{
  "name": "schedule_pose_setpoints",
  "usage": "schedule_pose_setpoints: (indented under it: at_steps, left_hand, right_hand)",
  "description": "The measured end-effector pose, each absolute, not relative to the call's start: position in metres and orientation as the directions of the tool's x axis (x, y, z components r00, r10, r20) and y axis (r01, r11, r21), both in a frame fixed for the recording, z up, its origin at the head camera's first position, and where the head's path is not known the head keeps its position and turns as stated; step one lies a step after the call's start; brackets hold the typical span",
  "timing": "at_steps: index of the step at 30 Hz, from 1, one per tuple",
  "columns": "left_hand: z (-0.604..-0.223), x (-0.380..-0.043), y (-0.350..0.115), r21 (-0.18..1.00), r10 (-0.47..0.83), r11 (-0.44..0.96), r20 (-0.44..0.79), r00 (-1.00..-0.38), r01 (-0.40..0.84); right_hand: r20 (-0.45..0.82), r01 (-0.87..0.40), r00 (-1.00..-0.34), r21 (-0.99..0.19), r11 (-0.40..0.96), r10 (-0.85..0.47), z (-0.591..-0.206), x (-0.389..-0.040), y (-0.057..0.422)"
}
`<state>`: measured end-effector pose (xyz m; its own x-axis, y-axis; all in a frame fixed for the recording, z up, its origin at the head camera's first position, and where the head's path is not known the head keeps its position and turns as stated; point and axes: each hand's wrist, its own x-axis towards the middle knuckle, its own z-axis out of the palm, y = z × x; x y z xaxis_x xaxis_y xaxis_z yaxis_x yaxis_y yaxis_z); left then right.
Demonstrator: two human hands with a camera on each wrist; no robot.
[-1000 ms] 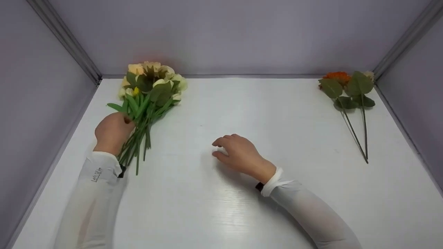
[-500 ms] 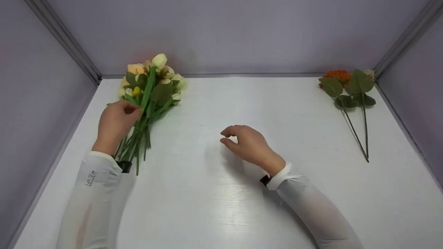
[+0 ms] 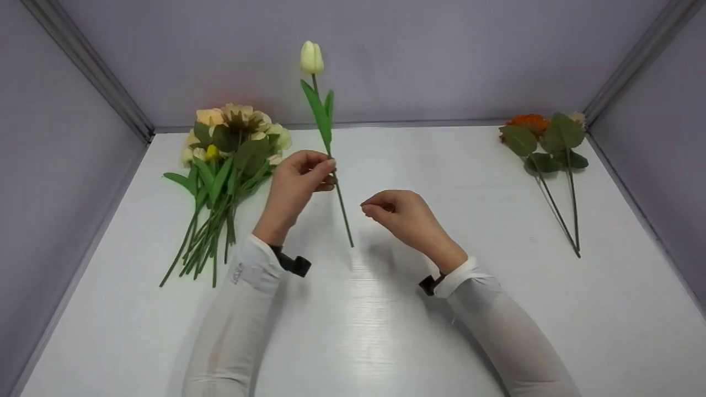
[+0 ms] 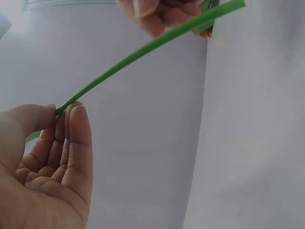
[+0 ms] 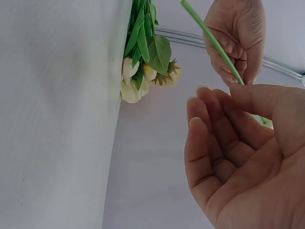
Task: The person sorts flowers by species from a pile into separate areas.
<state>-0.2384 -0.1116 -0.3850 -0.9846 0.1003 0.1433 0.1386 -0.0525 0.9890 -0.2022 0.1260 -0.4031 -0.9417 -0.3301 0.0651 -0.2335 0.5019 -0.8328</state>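
Observation:
My left hand [image 3: 300, 182] pinches the green stem of a white tulip [image 3: 312, 58] between thumb and fingers. The tulip stands nearly upright above the table, bloom at the top and two green leaves [image 3: 319, 113] below it. Its bare stem [image 4: 143, 50] crosses the left wrist view. To the right of the stem, my right hand [image 3: 411, 220] hovers with loosely curled fingers. In the right wrist view its palm [image 5: 248, 171] shows nothing held. A pile of mixed flowers [image 3: 220, 165], cream, peach and yellow, lies on the table left of my left hand.
Two flowers [image 3: 543, 143], one orange and one pale, lie at the far right with their stems toward me. A white table [image 3: 463, 165] is bounded by grey panels [image 3: 419, 55] at the back and both sides.
My left hand has drawn the white tulip out of the left pile and carried it right to the middle, raising it upright. My right hand has shifted slightly right and away from me.

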Motion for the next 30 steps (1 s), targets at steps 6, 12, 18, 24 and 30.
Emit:
schedule_pose_setpoints:
  at_steps: [6, 12, 18, 24, 30]
  left_hand:
    - [-0.396, -0.239, -0.084, 0.98, 0.105, -0.14, 0.154, -0.982, 0.139]
    - [-0.405, -0.239, -0.075, 0.974, 0.108, -0.185, 0.152, -0.982, 0.13]
    - [-0.403, -0.239, -0.072, 0.976, 0.136, -0.182, 0.144, -0.98, 0.118]
    - [-0.398, -0.232, -0.069, 0.986, 0.223, -0.094, 0.155, -0.962, 0.137]
    - [-0.394, -0.22, -0.062, 0.934, 0.318, 0.238, 0.185, -0.93, 0.267]
  right_hand:
    - [0.064, -0.217, -0.945, -0.857, 0.468, -0.32, -0.405, -0.205, 0.129]
    - [0.032, -0.187, -0.951, -0.851, 0.491, -0.307, -0.405, -0.205, 0.128]
    - [0.024, -0.179, -0.955, -0.842, 0.51, -0.296, -0.406, -0.205, 0.128]
    - [0.011, -0.168, -0.963, -0.807, 0.566, -0.27, -0.405, -0.208, 0.136]
    - [-0.003, -0.131, -0.979, -0.762, 0.635, -0.206, -0.403, -0.213, 0.161]
